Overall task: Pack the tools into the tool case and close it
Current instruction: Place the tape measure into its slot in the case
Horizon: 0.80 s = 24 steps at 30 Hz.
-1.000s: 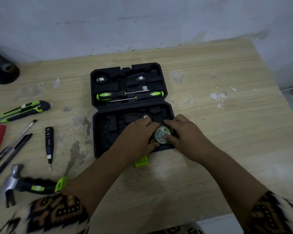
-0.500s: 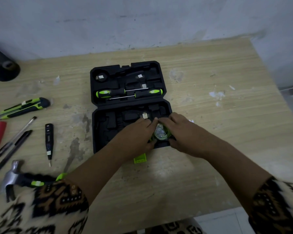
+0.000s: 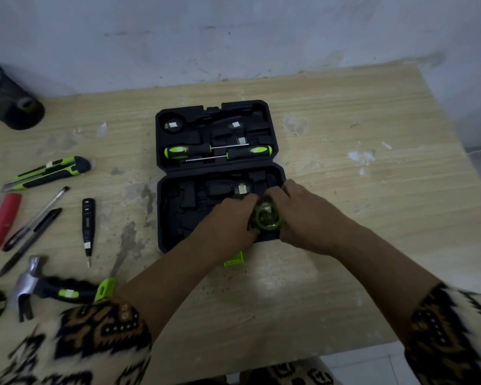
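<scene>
The black tool case lies open on the wooden table, lid half at the back. Two green-and-black screwdrivers sit in the lid half. A round green tape measure is in the front right corner of the near half. My left hand and my right hand both grip it from either side. On the table to the left lie a utility knife, a black voltage tester, and a hammer with a green-tipped handle.
Two pens and a red object lie at the far left. A dark mesh cup stands at the back left by the wall. A green latch sticks out from the case's front edge. The table's right edge is near.
Both hands stay on the tape measure, shifting slightly around it in the case's front right corner. The camera view has shifted a little.
</scene>
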Motion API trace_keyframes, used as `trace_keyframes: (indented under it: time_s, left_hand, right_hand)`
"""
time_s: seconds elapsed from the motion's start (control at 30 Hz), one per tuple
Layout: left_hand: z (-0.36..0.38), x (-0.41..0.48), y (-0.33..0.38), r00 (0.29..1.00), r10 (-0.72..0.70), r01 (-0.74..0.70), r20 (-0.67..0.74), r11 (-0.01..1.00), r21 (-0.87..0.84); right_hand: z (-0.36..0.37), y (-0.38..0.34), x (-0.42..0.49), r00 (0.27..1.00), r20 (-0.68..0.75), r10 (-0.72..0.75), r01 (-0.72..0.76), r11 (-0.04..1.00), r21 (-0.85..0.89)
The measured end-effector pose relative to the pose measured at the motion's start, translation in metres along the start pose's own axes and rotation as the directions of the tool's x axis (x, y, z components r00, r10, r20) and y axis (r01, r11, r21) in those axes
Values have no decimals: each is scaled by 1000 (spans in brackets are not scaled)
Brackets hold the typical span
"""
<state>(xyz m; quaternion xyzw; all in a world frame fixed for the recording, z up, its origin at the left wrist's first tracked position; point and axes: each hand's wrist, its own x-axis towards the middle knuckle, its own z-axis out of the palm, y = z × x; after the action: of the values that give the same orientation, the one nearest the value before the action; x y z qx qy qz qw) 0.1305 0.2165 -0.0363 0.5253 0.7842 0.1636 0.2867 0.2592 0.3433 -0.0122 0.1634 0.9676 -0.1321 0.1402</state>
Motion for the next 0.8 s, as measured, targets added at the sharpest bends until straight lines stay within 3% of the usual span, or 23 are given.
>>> trace_keyframes:
  time_s: [0.23, 0.53, 0.67, 0.8]
  left_hand:
    - [-6, 0, 15, 995, -90, 95, -36, 976, 196]
    - [-7, 7, 8, 1000, -1, 2, -9, 978, 207]
    - [-9, 2, 6, 999, -21, 18, 32, 996, 89]
    - [-13, 0, 3, 999, 4, -8, 47, 996, 88]
  right_hand:
    - [-7, -2, 2, 999, 40, 13, -15, 999, 41]
    - [-4, -1, -3, 997, -71, -22, 28, 995, 94]
    - [-8, 1, 1, 999, -18, -44, 46, 989, 144]
    - [-14, 0, 4, 998, 51, -43, 40, 998, 47]
